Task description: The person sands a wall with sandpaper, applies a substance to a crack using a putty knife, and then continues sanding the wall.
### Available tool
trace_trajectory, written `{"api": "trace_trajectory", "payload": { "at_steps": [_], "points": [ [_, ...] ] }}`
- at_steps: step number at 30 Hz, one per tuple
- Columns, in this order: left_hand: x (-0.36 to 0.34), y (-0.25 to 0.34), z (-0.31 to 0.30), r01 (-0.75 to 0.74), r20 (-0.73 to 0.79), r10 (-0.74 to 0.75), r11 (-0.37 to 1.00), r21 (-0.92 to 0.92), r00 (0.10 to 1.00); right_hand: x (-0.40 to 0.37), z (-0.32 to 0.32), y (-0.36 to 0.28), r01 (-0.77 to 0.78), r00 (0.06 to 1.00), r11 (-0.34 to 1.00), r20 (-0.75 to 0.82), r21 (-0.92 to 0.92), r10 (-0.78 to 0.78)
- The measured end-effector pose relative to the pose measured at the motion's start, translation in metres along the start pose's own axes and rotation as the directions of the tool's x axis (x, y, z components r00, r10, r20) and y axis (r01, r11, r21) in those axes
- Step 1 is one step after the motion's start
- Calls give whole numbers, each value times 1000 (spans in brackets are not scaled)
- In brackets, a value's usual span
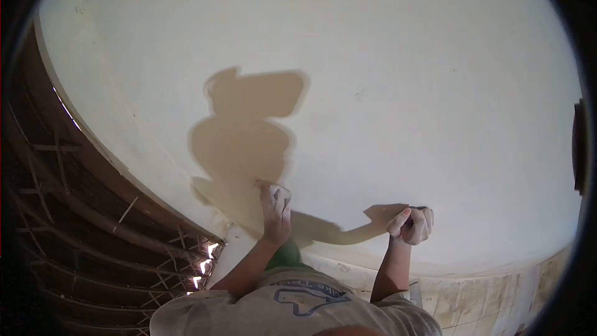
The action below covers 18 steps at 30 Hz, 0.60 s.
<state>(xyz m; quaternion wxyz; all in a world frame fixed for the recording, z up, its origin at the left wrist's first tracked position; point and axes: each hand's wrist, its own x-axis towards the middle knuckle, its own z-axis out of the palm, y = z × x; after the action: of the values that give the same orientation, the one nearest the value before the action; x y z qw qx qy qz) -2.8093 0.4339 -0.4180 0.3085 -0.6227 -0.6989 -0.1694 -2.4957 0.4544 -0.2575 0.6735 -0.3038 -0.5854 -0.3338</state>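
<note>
A person in a grey-brown shirt [367, 320] with a blue print on the chest reaches both bare hands toward a broad, pale wall [404, 118] that fills most of the view. The left hand [276, 211], whitened as if by dust, is raised at the wall with its fingers up and bent close together. A pale patch shows at the fingertips, but whether the grip holds anything cannot be told. To its right, well apart, the right hand [411, 225], also whitened, is closed in a loose fist, its fingers curled in near the wall; a dark spot shows at its upper edge, too small to identify.

The person's shadow [242, 143] falls brown across the wall above the left hand, with an arm's shadow stretching to the right hand. Small marks dot the pale surface. Something green [286, 255] shows below the left wrist, partly hidden by the forearm. At left, dark roof framing [68, 211] curves past the wall's edge, with bright gaps [205, 266] near its lower end. A stained, lined surface [479, 302] runs along the lower right, and a dark object [579, 146] stands at the far right edge.
</note>
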Motion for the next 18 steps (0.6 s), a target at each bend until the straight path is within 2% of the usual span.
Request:
{"api": "trace_trajectory", "payload": {
  "at_steps": [1, 2, 4, 6, 9, 12, 15, 17, 18],
  "points": [
    [1, -4, 1, -12, -58, -33, 766, -643, 998, -1, 1, 2, 4, 1000, 1000, -14, 14, -3],
    [10, -7, 8, 8, -56, -53, 790, -613, 997, -5, 2, 4, 6, 1000, 1000, -24, 29, -5],
    [70, -21, -43, 20, -93, -104, 765, -643, 990, -7, -2, 3, -11, 1000, 1000, 11, 18, 11],
    [116, -39, -77, -41, -224, -137, 764, -644, 965, -8, -2, -1, -30, 1000, 1000, 5, 2, 30],
    [156, -55, -115, -143, -338, -101, 767, -626, 936, -8, 2, 0, -28, 1000, 999, -10, -19, 28],
    [153, -45, -94, -228, -418, -65, 757, -613, 906, -7, -4, 1, -27, 998, 1000, 54, 11, 26],
    [111, -19, -79, -30, -160, -100, 753, -657, 982, 0, -14, 0, -41, 988, 998, 153, 46, 34],
    [65, -5, -39, -151, -236, -24, 704, -694, 972, 0, -20, 6, -22, 976, 999, 218, 43, 12],
    [55, -4, -44, -177, -186, 63, 696, -696, 980, 2, -20, 5, -21, 972, 999, 236, 27, 14]
  ]
}}
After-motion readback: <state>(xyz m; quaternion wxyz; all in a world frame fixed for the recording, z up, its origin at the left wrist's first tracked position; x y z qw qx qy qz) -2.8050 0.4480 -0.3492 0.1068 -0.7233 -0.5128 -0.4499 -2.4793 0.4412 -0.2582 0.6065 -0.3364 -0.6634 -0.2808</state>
